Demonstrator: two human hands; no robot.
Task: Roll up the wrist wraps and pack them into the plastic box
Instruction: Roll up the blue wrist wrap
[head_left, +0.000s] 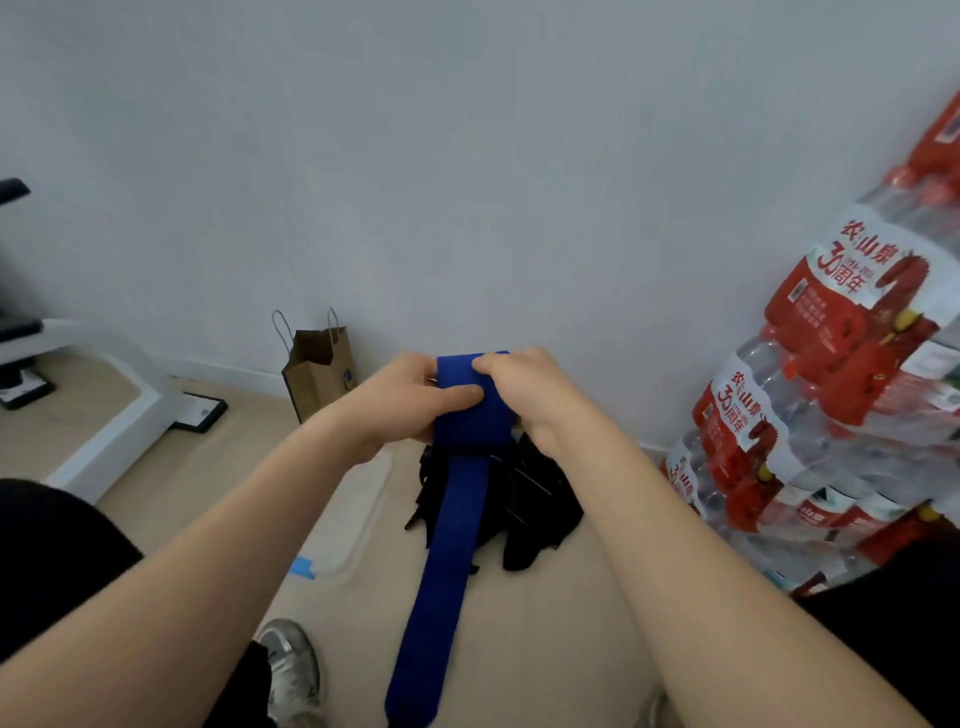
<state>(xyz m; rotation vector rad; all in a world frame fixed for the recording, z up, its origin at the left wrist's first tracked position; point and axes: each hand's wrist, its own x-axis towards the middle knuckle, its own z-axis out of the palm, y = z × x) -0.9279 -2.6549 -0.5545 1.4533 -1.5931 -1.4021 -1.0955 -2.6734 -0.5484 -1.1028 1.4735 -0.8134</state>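
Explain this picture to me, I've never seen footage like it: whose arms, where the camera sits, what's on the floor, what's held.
No machine here: a camera worn on a person's head looks down at their own bare hands. The left hand and right hand both pinch the top end of a blue wrap, whose tail hangs toward the floor. On the floor behind it lies a pile of black wraps. A paper bag stands by the wall, and packs of water bottles are stacked at right.
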